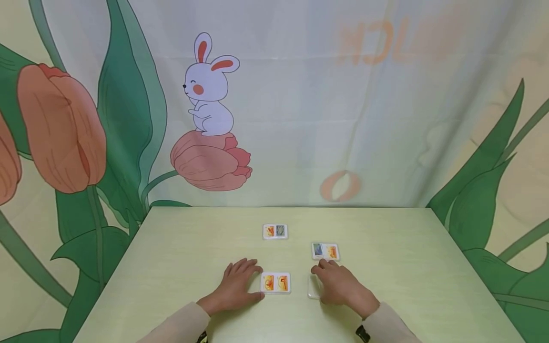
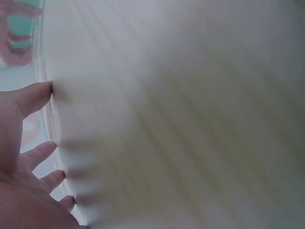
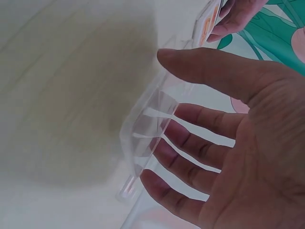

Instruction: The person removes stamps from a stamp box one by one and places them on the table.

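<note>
A flat clear-edged tile with two orange food pictures [image 1: 276, 283] lies in front of my left hand [image 1: 238, 285]. The left fingers are spread, with thumb and index at its left corners. My right hand [image 1: 341, 284] holds a clear plastic case [image 1: 314, 288], fingers along one edge and thumb at the other side, close to the table. The hand hides most of the case. In the right wrist view the clear case [image 3: 151, 119] shows beside the slightly bent fingers. Just beyond that hand lies a tile with a blue and an orange picture [image 1: 325, 250].
Farther back on the pale table [image 1: 193, 238] lies another tile with an orange and a dark picture [image 1: 275, 231]. A printed curtain [image 1: 291, 119] with a rabbit and tulips hangs behind the table's back edge.
</note>
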A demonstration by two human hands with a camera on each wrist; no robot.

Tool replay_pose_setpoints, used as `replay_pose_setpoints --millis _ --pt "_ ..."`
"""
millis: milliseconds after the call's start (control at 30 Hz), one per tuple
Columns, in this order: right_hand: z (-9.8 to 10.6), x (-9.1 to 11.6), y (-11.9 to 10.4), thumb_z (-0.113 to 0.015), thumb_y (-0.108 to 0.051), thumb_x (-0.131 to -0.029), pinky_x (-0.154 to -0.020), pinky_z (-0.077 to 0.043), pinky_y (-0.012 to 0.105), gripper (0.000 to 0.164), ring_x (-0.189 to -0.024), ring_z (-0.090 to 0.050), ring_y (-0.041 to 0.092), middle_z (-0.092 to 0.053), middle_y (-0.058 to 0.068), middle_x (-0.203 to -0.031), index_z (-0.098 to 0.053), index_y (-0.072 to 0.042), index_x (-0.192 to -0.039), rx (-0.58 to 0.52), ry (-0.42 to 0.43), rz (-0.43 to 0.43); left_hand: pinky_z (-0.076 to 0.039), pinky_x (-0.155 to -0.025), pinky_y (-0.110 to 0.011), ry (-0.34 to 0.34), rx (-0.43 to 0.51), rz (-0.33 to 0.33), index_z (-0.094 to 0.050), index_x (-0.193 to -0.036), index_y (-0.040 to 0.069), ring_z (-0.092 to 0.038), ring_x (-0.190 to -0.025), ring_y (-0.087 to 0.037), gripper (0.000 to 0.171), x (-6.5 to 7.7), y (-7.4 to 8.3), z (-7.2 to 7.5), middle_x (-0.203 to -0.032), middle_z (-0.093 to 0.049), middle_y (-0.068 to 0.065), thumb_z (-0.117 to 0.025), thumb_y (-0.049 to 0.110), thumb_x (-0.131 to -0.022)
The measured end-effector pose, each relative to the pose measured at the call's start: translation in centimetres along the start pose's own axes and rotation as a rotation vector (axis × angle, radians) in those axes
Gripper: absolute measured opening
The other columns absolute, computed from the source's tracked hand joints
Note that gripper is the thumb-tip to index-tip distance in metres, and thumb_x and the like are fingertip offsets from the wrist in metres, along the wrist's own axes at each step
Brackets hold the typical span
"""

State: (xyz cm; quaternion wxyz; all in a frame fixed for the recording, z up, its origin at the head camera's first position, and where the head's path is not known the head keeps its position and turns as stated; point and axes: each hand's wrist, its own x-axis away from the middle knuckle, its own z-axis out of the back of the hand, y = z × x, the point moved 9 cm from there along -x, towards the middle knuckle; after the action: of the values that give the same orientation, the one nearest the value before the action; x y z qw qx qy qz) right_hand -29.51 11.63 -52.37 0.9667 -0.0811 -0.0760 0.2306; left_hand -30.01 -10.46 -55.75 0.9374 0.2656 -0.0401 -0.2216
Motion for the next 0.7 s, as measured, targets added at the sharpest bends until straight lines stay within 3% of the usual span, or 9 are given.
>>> replay_pose_setpoints --millis 700 --pt "-0.17 0.24 0.57 -0.083 -0.02 -0.067 -0.079 -0.047 0.048 0.061 -0.098 -0.057 0.023 -0.059 0.004 -0.11 -0.063 -0.015 -0.124 0.005 -0.002 -0.015 -0.016 -0.112 -0.071 -0.003 -0.009 0.0 -0.055 -0.128 0.012 -0.029 -0.143 -0.044 0.059 -0.08 -0.06 -0.05 -0.15 -0.043 -0.016 -0.076 0.041 -0.082"
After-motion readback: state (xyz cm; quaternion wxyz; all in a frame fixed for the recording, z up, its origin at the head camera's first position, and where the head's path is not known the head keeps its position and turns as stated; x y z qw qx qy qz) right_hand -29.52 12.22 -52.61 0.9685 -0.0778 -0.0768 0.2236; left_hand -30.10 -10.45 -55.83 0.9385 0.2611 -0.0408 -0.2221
